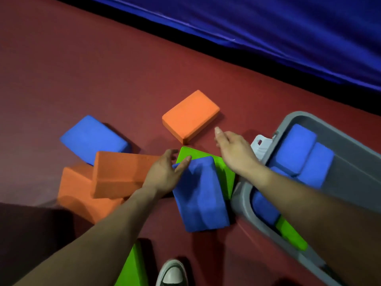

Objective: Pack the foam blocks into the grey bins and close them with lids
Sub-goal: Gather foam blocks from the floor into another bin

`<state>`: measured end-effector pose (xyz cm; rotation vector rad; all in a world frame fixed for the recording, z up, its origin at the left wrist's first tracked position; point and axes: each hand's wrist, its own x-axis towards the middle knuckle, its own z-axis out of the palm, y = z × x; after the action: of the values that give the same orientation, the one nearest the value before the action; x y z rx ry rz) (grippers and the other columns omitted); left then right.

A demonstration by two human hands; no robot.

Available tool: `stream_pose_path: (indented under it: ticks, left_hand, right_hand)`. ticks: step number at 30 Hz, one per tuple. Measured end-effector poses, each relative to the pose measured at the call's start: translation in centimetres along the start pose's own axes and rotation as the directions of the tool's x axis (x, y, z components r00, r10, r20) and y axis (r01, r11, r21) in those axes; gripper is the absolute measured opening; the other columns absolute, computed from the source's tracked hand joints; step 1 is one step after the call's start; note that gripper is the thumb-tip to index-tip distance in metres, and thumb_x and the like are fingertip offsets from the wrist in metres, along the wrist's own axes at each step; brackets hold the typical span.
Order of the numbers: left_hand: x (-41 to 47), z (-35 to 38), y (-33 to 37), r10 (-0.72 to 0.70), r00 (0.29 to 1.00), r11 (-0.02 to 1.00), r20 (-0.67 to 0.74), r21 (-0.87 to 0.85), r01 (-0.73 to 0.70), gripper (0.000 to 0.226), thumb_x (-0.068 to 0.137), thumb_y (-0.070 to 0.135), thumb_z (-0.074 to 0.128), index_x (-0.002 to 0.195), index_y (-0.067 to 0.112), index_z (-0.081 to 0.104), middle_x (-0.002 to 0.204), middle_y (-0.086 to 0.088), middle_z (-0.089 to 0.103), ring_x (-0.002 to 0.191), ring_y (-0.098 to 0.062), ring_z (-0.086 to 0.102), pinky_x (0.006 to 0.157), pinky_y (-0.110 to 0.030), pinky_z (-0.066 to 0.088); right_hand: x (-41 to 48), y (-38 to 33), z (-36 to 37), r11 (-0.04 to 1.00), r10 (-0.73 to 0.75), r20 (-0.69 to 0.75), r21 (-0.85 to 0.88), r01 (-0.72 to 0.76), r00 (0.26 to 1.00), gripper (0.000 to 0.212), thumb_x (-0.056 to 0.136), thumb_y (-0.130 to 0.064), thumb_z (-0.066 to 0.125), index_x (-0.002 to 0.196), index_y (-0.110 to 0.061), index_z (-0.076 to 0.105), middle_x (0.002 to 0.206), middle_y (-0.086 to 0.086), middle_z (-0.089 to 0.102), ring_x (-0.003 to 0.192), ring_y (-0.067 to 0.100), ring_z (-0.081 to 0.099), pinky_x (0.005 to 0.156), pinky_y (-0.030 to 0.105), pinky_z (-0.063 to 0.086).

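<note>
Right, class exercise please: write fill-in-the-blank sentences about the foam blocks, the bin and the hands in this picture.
The left hand touches a ____ foam block lying on a green block.
The lone flat block beyond the right hand is ____.
The grey bin sits on the person's ____ side.
Inside the bin, blue blocks lie beside one packed block coloured ____.
Missing words: blue; orange; right; green.

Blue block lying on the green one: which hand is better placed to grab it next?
Probably the left hand: its thumb lies on the blue block's far corner. The right hand hangs open farther off, nearer the lone orange block and the grey bin.
</note>
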<state>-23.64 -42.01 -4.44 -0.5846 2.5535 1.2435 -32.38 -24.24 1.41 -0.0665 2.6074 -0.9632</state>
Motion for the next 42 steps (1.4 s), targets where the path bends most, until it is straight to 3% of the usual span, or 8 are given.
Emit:
stream_pose_path:
  ticks: [9, 14, 17, 19, 32, 35, 38, 42]
  left_hand:
    - [7.3, 3.7, -5.5, -0.031, 0.979, 0.999, 0.203, -0.019, 0.036, 0.090, 0.073, 0.082, 0.044, 0.135, 0.018, 0.054, 0.130, -0.002, 0.063, 0.114, -0.014, 0.062, 0.094, -0.027, 0.047]
    - [7.2, 3.2, -6.4, 0.004, 0.947, 1.000, 0.322, 0.012, -0.008, 0.100, 0.068, 0.093, 0.041, 0.140, 0.024, 0.047, 0.134, 0.002, 0.060, 0.120, -0.012, 0.057, 0.099, -0.025, 0.042]
    - [6.5, 3.2, -6.6, 0.027, 0.926, 0.998, 0.376, 0.040, -0.045, 0.104, 0.064, 0.091, 0.051, 0.144, 0.024, 0.043, 0.139, 0.005, 0.055, 0.123, -0.012, 0.054, 0.101, -0.025, 0.040]
    - [5.9, 3.0, -6.7, 0.046, 0.930, 0.997, 0.366, 0.037, -0.063, 0.104, 0.060, 0.089, 0.059, 0.142, 0.026, 0.047, 0.134, 0.009, 0.057, 0.119, -0.009, 0.055, 0.100, -0.026, 0.043]
    - [-1.1, 0.5, -7.5, 0.135, 0.965, 0.981, 0.226, 0.108, -0.163, 0.082, 0.055, 0.094, 0.058, 0.112, 0.035, 0.055, 0.102, 0.017, 0.056, 0.092, -0.002, 0.053, 0.083, -0.024, 0.045]
    - [-2.7, -0.3, -7.8, 0.096, 0.972, 0.985, 0.217, 0.119, -0.124, 0.080, 0.056, 0.095, 0.057, 0.108, 0.034, 0.056, 0.100, 0.016, 0.058, 0.090, -0.003, 0.055, 0.081, -0.026, 0.047]
    - [-4.5, -1.0, -7.9, 0.069, 0.979, 0.991, 0.193, 0.099, -0.089, 0.078, 0.056, 0.095, 0.057, 0.106, 0.035, 0.057, 0.099, 0.017, 0.058, 0.091, -0.001, 0.055, 0.078, -0.021, 0.045]
    - [-7.2, -2.1, -7.7, -0.010, 0.994, 0.996, 0.104, 0.090, 0.001, 0.078, 0.055, 0.095, 0.055, 0.103, 0.033, 0.056, 0.097, 0.016, 0.058, 0.089, -0.002, 0.056, 0.078, -0.025, 0.046]
  right_hand:
    - [12.8, 3.9, 6.7, 0.978, 0.046, 0.201, -0.207, -0.003, 0.978, 0.053, 0.102, -0.056, 0.030, 0.076, -0.014, 0.050, 0.113, 0.026, 0.065, 0.110, 0.039, 0.059, 0.081, 0.036, 0.039]
    - [14.8, 5.1, 10.1, 0.937, 0.126, 0.430, -0.347, 0.035, 0.894, 0.060, 0.097, -0.064, 0.035, 0.060, -0.017, 0.041, 0.067, 0.010, 0.052, 0.073, 0.026, 0.051, 0.055, 0.030, 0.031]
    - [15.4, 5.9, 12.0, 0.901, 0.191, 0.546, -0.427, 0.074, 0.816, 0.066, 0.090, -0.069, 0.046, 0.104, -0.008, 0.067, 0.105, 0.014, 0.067, 0.103, 0.027, 0.061, 0.080, 0.026, 0.047]
    - [15.4, 6.4, 12.8, 0.879, 0.225, 0.572, -0.469, 0.090, 0.788, 0.086, 0.082, -0.072, 0.057, 0.136, -0.006, 0.054, 0.137, 0.013, 0.058, 0.125, 0.028, 0.055, 0.101, 0.031, 0.043]
    - [13.3, 7.6, 11.8, 0.816, 0.253, 0.453, -0.574, 0.063, 0.855, 0.063, 0.078, -0.067, 0.067, 0.068, -0.009, 0.047, 0.082, 0.013, 0.055, 0.078, 0.028, 0.052, 0.069, 0.029, 0.036]
    - [11.5, 7.8, 12.0, 0.842, 0.284, 0.468, -0.539, 0.015, 0.837, 0.062, 0.081, -0.063, 0.067, 0.089, -0.002, 0.055, 0.107, 0.022, 0.064, 0.091, 0.031, 0.058, 0.073, 0.029, 0.037]
    - [9.7, 7.3, 11.9, 0.894, 0.285, 0.427, -0.440, -0.078, 0.858, 0.109, 0.069, -0.066, 0.077, 0.142, 0.002, 0.032, 0.140, 0.020, 0.053, 0.125, 0.033, 0.054, 0.096, 0.033, 0.044]
    - [7.1, 4.7, 9.2, 0.924, 0.211, 0.257, -0.366, -0.107, 0.943, 0.120, 0.047, -0.088, 0.068, 0.134, -0.007, 0.050, 0.136, 0.018, 0.056, 0.125, 0.032, 0.055, 0.098, 0.037, 0.047]
